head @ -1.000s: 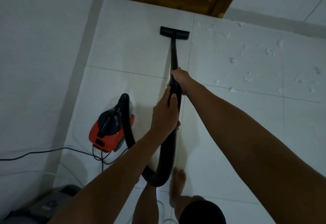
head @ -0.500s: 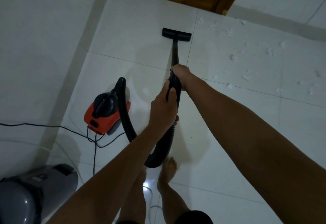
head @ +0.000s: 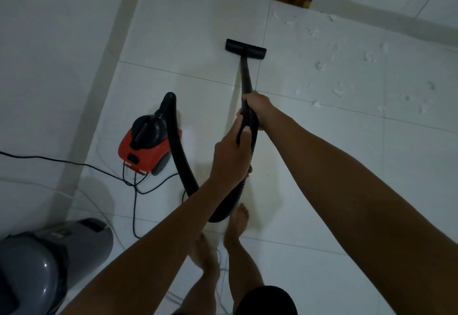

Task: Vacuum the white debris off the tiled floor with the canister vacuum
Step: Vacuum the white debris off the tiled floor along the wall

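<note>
Right hand (head: 257, 106) gripped the wand (head: 245, 74); left hand (head: 231, 158), just behind it, clasped the hose (head: 178, 156). Beyond both hands the nozzle (head: 245, 49) rested on clean floor (head: 193, 42). White debris (head: 337, 90) to their right remained, so most work appeared unfinished.

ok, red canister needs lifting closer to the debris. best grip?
Take the black top handle of the red canister from above: it is a raised bar running along the upright body. Come from the wall side, since the hose arcs along the other.
</note>
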